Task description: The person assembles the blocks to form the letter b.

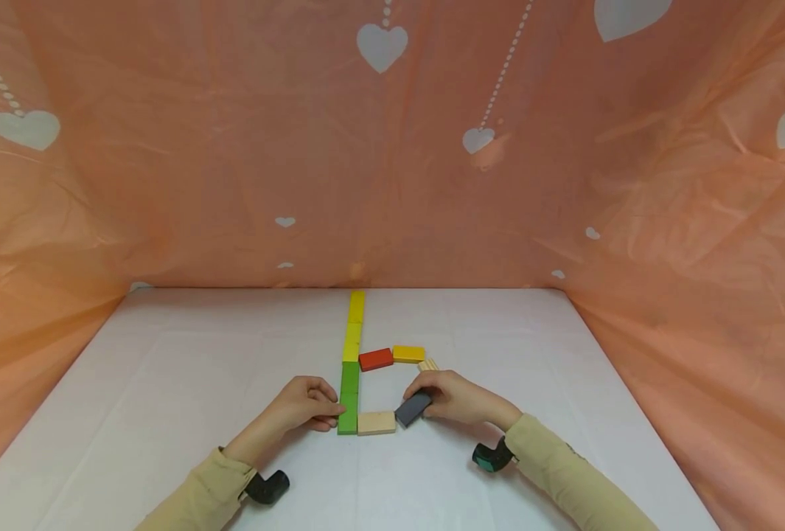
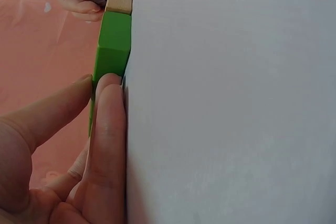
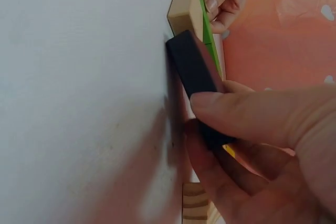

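In the head view my right hand (image 1: 457,397) pinches a dark grey wooden block (image 1: 413,408) between thumb and fingers. In the right wrist view one end of this block (image 3: 195,66) is right at a pale wood block (image 1: 376,422). My left hand (image 1: 306,403) touches the near green block (image 1: 348,420), thumb tip at its top edge and straight fingers along its left side. Beyond lie another green block (image 1: 349,377) and two yellow ones (image 1: 354,324) in one column. A red block (image 1: 375,359) and an orange-yellow block (image 1: 408,354) run rightward from it.
A striped wood block (image 1: 428,365), partly hidden by my right hand, lies beside the orange-yellow block. White cloth (image 1: 200,354) covers the table. An orange curtain (image 1: 246,147) with white hearts closes off the back and sides.
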The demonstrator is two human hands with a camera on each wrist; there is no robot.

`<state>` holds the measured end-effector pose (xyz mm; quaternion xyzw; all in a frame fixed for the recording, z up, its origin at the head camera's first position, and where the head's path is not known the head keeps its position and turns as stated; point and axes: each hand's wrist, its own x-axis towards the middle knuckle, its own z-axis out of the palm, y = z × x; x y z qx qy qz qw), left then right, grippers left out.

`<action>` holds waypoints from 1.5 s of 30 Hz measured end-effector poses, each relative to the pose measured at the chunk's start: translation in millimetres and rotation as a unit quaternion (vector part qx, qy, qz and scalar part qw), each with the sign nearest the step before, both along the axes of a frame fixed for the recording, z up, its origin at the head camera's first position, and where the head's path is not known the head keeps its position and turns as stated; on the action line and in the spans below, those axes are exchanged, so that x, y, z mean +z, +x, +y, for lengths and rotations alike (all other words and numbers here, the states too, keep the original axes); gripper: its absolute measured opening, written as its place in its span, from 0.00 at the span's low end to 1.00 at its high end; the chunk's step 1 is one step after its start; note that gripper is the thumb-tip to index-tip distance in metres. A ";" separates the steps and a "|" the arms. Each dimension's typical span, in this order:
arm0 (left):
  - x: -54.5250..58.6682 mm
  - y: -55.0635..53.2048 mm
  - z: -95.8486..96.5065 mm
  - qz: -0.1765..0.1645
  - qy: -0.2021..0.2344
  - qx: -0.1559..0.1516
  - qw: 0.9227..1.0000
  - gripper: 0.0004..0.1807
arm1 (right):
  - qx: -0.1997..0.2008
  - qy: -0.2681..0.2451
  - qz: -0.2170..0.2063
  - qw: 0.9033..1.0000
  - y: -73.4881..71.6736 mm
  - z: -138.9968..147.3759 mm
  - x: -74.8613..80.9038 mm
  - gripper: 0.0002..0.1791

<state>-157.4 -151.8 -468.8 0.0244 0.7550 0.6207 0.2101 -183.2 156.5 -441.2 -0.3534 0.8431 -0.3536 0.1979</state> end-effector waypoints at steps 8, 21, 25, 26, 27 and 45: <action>-1.5 -0.9 0.4 0.001 0.000 0.002 1.000 0.15 | 0.001 0.009 0.048 0.999 -0.2 -0.8 -4.7 0.17; -1.4 -0.6 1.4 -0.001 -0.002 0.003 1.000 0.15 | 0.008 0.015 0.080 0.997 -2.9 -2.5 -9.1 0.17; -1.1 -0.5 1.2 0.000 -0.004 0.001 1.000 0.16 | 0.009 0.014 0.085 0.996 -2.6 -3.3 -9.9 0.17; -1.0 -0.6 1.2 0.000 -0.004 0.002 1.000 0.16 | 0.009 0.013 0.088 0.996 -2.6 -3.3 -10.3 0.17; -1.0 -0.6 1.1 -0.001 -0.005 0.002 1.000 0.16 | 0.011 0.012 0.092 0.996 -2.6 -3.3 -10.7 0.17; -0.9 -1.5 1.1 -0.004 -0.003 0.004 1.000 0.15 | 0.007 0.007 0.040 0.999 -37.1 39.6 5.1 0.31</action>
